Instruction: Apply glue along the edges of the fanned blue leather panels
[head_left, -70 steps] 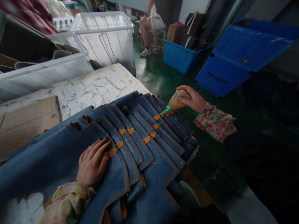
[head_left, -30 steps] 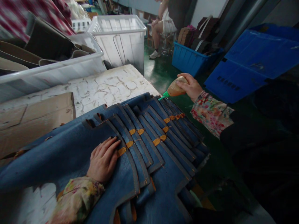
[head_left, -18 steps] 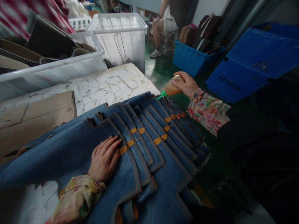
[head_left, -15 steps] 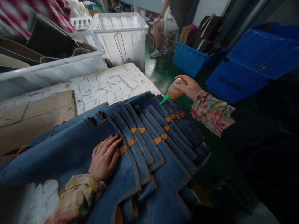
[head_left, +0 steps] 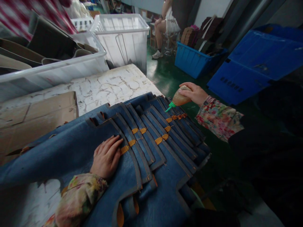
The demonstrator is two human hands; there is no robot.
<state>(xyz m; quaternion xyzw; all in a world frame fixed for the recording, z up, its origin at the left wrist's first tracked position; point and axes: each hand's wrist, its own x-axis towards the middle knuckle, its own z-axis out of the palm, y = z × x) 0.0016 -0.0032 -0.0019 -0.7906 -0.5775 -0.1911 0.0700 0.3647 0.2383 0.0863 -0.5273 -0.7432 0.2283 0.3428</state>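
Several blue leather-like pieces (head_left: 78, 151) lie overlapped in a fanned stack, with grey edge strips and small orange-tan tabs (head_left: 124, 149) along them. My left hand (head_left: 107, 156) rests flat on the top piece, its fingertips beside the nearest tab. In my right hand (head_left: 195, 93) is a squeeze bottle (head_left: 181, 96) of amber-brown content, tilted so its green nozzle (head_left: 169, 107) points down and left. The nozzle tip is over the far strips of the stack; whether it touches them I cannot tell.
A worn white table (head_left: 113, 83) carries the stack and a cardboard sheet (head_left: 38, 121). Translucent bins (head_left: 123, 41) stand behind, one holding dark curved sheets (head_left: 52, 37). Blue crates (head_left: 199, 60) are on the green floor at right. A seated person's leg (head_left: 159, 36) shows at the back.
My right hand has moved the bottle slightly right and down, toward the nearer part of the far strips. My left hand stays in place on the top piece.
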